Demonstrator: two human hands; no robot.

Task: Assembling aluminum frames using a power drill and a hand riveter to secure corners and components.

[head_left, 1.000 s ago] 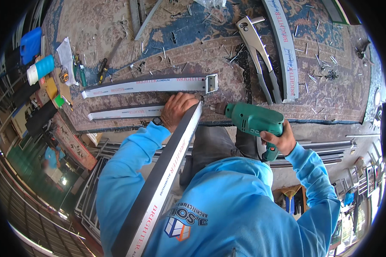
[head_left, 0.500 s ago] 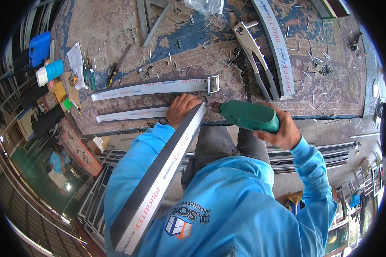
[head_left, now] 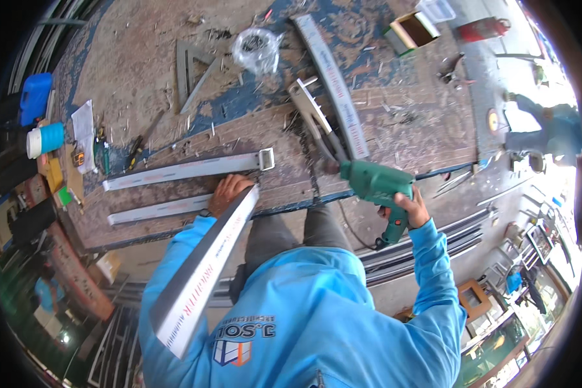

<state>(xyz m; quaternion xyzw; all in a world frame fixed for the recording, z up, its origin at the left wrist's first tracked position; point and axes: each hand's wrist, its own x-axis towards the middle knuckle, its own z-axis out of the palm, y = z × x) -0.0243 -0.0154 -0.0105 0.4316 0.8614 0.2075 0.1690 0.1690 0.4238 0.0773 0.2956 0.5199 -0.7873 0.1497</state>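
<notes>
My left hand point(head_left: 228, 192) is closed at the far end of a long aluminum profile point(head_left: 208, 271), partly hidden behind it. The profile slants back over my left forearm, dark on one face and covered with white printed film on another. My right hand point(head_left: 409, 210) grips a green power drill point(head_left: 376, 182) by its handle, to the right and apart from the profile. The drill points left, its front end over a hand riveter point(head_left: 317, 119) on the carpeted table. Beyond my left hand lies an aluminum tube point(head_left: 187, 171) with an open square end; a shorter-looking piece point(head_left: 158, 209) lies partly behind the hand.
Another film-covered profile point(head_left: 333, 84) lies beyond the riveter. A metal triangle point(head_left: 191, 74), a clear plastic bag point(head_left: 257, 50) and an open box point(head_left: 412, 32) are farther back. Small metal scraps litter the carpet point(head_left: 252, 107). A person point(head_left: 543, 129) stands at the far right.
My right hand has drawn the drill away from the profile's end, to the right, and turned it so the handle shows. My left hand stays at the profile. The whole view has shifted rightward.
</notes>
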